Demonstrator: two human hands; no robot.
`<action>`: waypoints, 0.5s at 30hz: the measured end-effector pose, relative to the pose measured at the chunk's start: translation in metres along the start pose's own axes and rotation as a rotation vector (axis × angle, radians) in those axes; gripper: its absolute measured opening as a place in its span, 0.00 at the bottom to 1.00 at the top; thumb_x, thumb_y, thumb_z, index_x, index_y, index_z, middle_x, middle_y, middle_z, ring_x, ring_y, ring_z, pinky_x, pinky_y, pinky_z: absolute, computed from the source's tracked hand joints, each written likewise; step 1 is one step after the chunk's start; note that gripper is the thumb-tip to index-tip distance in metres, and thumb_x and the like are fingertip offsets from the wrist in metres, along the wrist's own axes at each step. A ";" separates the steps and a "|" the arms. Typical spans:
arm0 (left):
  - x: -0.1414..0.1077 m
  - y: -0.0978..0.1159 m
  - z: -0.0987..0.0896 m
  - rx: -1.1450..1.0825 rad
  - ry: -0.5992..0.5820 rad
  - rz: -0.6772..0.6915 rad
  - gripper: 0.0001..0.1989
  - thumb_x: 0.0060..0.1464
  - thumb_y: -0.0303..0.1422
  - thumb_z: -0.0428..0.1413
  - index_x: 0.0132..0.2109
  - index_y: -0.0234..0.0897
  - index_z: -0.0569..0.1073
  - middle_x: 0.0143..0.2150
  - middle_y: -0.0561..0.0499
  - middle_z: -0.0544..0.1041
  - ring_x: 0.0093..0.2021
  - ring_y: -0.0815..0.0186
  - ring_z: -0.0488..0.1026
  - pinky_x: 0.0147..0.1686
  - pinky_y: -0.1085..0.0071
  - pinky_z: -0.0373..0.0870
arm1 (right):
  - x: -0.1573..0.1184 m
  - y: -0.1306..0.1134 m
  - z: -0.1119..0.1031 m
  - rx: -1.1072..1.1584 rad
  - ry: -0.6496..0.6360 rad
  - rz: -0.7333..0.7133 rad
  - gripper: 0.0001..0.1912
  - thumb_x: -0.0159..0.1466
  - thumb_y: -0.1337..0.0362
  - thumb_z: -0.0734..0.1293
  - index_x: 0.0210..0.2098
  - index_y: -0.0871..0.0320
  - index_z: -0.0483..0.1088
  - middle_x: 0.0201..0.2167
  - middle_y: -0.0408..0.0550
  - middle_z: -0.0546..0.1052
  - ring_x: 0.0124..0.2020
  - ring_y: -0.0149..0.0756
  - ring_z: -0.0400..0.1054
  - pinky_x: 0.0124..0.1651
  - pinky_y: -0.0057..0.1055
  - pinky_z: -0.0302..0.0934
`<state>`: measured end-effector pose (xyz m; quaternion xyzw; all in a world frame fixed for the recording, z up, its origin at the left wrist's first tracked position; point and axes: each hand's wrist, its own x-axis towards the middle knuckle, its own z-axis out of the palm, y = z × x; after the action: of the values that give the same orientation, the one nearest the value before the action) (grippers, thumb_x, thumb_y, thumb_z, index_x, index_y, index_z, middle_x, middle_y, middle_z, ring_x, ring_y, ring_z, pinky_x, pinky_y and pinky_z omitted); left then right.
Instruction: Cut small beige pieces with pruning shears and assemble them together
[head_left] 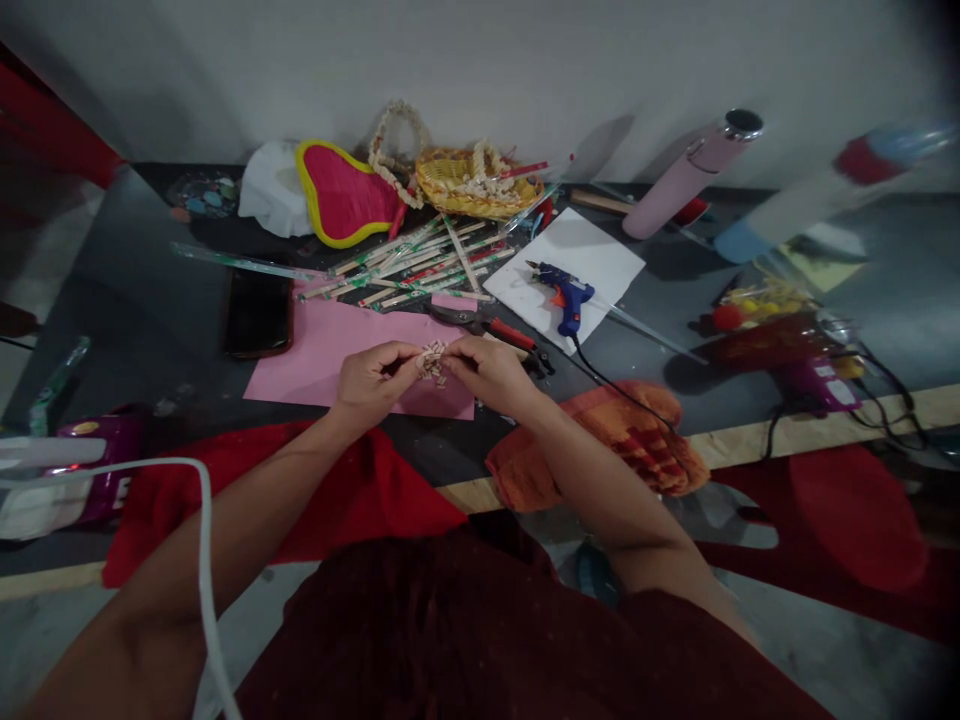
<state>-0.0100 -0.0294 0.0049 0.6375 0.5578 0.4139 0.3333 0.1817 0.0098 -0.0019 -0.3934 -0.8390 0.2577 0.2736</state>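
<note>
My left hand (379, 380) and my right hand (491, 375) meet over a sheet of pink paper (300, 365), thumbs and fingertips pinched together. Between them is a cluster of short, pale wooden stick pieces (433, 358), and the fingertips of both hands are closed at its edges. Whether each hand grips one piece or several is too small to tell. Just behind the right hand lie cutting pliers (517, 335) with red handles. Beyond the paper is a loose heap of wooden chopsticks (420, 262), some in clear wrappers.
A blue glue gun (562, 295) rests on a white sheet (592, 250), its cord trailing toward an orange towel (630, 430). A phone (259, 312) lies left of the paper. At the back stand a yellow basket (457, 190) and a pink flask (682, 180). A white cable (206, 540) hangs front left.
</note>
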 end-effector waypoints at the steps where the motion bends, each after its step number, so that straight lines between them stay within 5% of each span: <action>1: 0.001 -0.001 0.000 -0.015 0.016 -0.001 0.11 0.52 0.36 0.56 0.38 0.35 0.78 0.32 0.52 0.80 0.30 0.70 0.73 0.31 0.77 0.67 | 0.000 0.001 0.001 -0.023 -0.022 -0.022 0.09 0.64 0.66 0.60 0.38 0.59 0.72 0.34 0.47 0.77 0.35 0.32 0.69 0.38 0.28 0.60; 8: 0.012 -0.013 -0.004 -0.330 0.186 -0.115 0.11 0.49 0.37 0.59 0.37 0.35 0.78 0.26 0.52 0.76 0.20 0.76 0.63 0.21 0.78 0.60 | 0.000 0.013 -0.025 -0.318 0.097 0.022 0.10 0.64 0.64 0.61 0.42 0.59 0.71 0.41 0.52 0.76 0.44 0.41 0.66 0.51 0.39 0.57; 15: 0.017 -0.020 -0.002 -0.561 0.226 -0.146 0.10 0.47 0.36 0.62 0.37 0.37 0.79 0.26 0.53 0.74 0.19 0.79 0.61 0.19 0.79 0.57 | -0.006 0.025 -0.045 -0.614 -0.053 0.131 0.12 0.60 0.56 0.67 0.35 0.59 0.71 0.41 0.55 0.72 0.46 0.46 0.61 0.49 0.42 0.55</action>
<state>-0.0202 -0.0099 -0.0094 0.4289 0.4994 0.5950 0.4611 0.2280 0.0289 0.0126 -0.5039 -0.8574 0.0193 0.1028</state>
